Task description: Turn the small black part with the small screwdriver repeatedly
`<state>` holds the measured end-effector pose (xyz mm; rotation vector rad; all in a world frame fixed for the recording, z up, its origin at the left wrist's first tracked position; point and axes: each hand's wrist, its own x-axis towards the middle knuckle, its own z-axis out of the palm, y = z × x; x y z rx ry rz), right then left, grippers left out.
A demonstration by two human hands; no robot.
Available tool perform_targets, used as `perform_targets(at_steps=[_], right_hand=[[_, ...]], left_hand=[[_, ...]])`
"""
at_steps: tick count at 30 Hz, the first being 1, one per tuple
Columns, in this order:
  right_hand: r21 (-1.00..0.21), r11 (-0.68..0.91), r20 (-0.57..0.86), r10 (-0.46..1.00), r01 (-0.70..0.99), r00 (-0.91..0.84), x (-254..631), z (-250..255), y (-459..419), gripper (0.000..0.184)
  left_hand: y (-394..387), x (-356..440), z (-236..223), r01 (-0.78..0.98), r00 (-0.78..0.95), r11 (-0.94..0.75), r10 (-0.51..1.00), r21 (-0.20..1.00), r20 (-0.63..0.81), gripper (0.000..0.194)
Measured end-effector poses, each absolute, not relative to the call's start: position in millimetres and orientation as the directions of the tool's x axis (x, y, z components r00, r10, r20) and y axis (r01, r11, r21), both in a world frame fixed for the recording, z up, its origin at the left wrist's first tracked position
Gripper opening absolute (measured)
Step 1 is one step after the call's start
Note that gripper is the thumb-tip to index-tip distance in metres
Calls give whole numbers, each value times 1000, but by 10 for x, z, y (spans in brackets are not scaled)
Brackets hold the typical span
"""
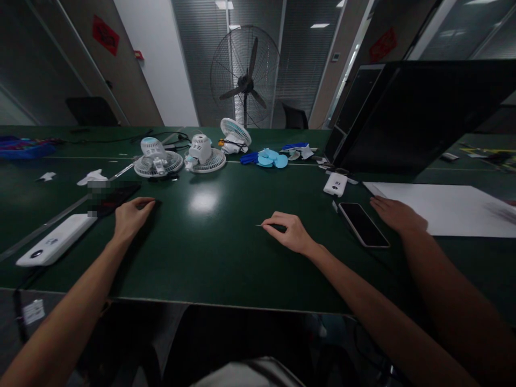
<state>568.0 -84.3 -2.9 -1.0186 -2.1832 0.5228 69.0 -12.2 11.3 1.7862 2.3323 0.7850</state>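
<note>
My left hand (132,216) rests on the green table (201,258) at the left, thumb and fingers pinched together. Whether anything small is between its fingertips I cannot make out. Beside it lie a dark flat object (121,196) and a long white device (56,241), perhaps a power bank. My right hand (290,232), near the middle of the table, is closed in a pinch. A thin pointed rod (259,225) sticks out leftward from its fingertips; the rest of that rod is hidden in the hand.
Small white fans (159,161) and light-blue fan blades (272,158) lie toward the back. To the right are a phone (364,224), a small white device (335,184), a monitor (419,115) and another person's hand (397,214) by a white sheet (455,209).
</note>
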Motion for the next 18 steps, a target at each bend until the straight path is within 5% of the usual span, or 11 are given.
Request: perform_targets(at_steps=[18], right_hand=[[-583, 614, 390, 786, 532, -480, 5680, -31, -837, 21]], left_hand=[[-37, 619, 56, 789, -372, 230, 917, 570, 145, 39]])
